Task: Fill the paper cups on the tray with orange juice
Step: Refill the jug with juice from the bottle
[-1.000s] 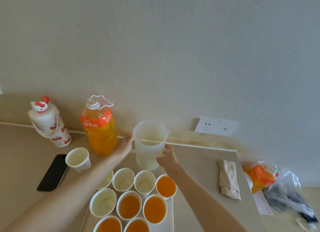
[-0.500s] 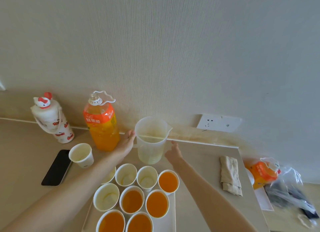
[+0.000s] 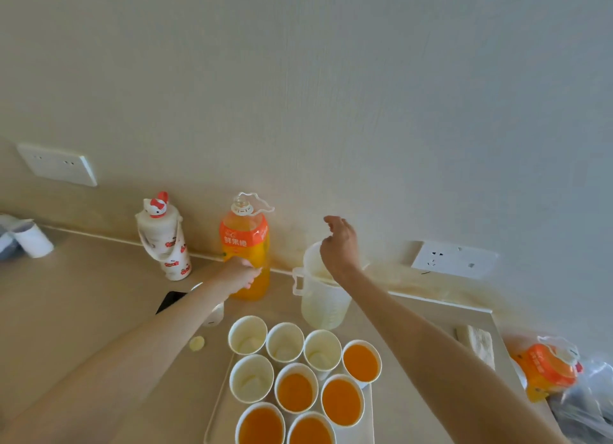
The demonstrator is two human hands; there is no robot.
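Observation:
Several paper cups stand on a white tray (image 3: 215, 410) at the bottom centre. Some hold orange juice, such as a filled cup (image 3: 361, 362) at the right; the back row, such as an empty cup (image 3: 248, 334), holds none. A large orange juice bottle (image 3: 244, 236) stands by the wall, and my left hand (image 3: 243, 272) wraps around its lower body. A translucent pitcher (image 3: 323, 306), almost empty, stands right of the bottle. My right hand (image 3: 340, 244) hovers above the pitcher's rim, fingers loosely curled, holding nothing.
A white cartoon-cat flask (image 3: 164, 241) stands left of the bottle. A black phone (image 3: 170, 299) and a loose paper cup (image 3: 215, 314) lie partly behind my left arm, a small round cap (image 3: 196, 343) beside it. A folded cloth (image 3: 477, 344) and a bagged second juice bottle (image 3: 547, 370) are at right.
My left hand moved from beside the pitcher onto the juice bottle. My right hand let go of the pitcher and rose above its rim. The camera shifted, showing more of the left counter.

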